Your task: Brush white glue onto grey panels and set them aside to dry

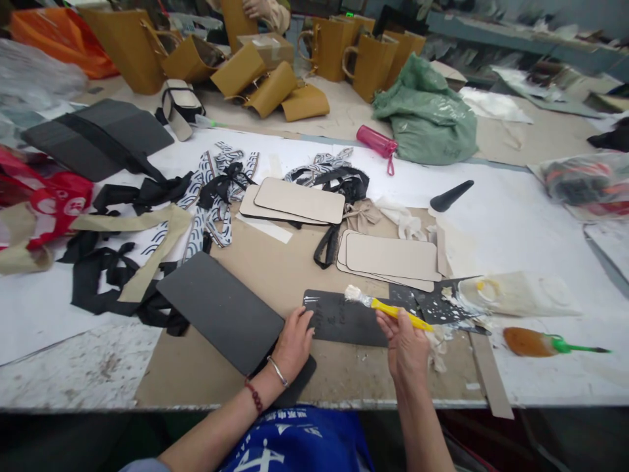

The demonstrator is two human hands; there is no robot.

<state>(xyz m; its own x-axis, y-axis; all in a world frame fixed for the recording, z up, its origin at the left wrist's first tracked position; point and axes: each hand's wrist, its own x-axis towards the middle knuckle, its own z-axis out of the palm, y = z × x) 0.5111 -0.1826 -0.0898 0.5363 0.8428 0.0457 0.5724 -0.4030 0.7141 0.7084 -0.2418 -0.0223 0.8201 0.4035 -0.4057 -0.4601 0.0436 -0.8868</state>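
Observation:
My right hand [409,344] grips the yellow handle of a paintbrush [400,313]. The brush's bristles carry whitish paste and sit over a black rectangular panel [351,320]. White streaks and faint dark marks show on that panel. At the panel's left end, my left hand [293,342] has its curved fingers and thumb closed against the edge. Beside that hand, a larger dark grey panel [221,311] lies at a slant. Another dark piece [302,383] is partly hidden beneath my left wrist.
Beige rounded panels [390,255] are stacked ahead, with more beige panels [299,200] behind. Patterned and black straps [211,190] tangle at left. A glue bottle [528,342] lies at right beside a smeared plastic container [521,295]. Brown bags [373,62] stand behind, near another person's hand [258,8].

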